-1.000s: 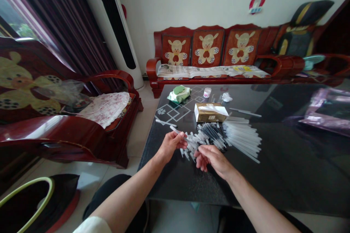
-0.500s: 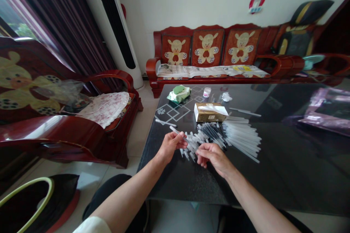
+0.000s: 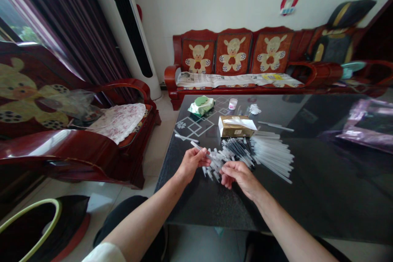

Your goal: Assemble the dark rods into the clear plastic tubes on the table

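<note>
My left hand (image 3: pixel 192 164) is closed around a whitish translucent pen barrel (image 3: pixel 195 145), which tilts up to the left out of my fingers. My right hand (image 3: pixel 238 175) is in a pinch just to the right and slightly lower; whatever its fingertips hold is too small to make out. Just beyond both hands lies a heap of short white pen caps (image 3: pixel 216 156), partly covered by my fingers. Thin dark pen refills (image 3: pixel 236 147) lie to the right of it. Farther right, many long pale pen barrels (image 3: pixel 272 153) fan out on the black table (image 3: pixel 325 188).
Behind the pen parts stands a gold tissue box (image 3: pixel 236 132). Toward the far edge are a green wipes pack (image 3: pixel 201 106), a small cup (image 3: pixel 232 104) and a crumpled tissue (image 3: pixel 254 109). A loose pen (image 3: pixel 186 137) lies left; purple plastic packaging (image 3: pixel 368 125) lies right.
</note>
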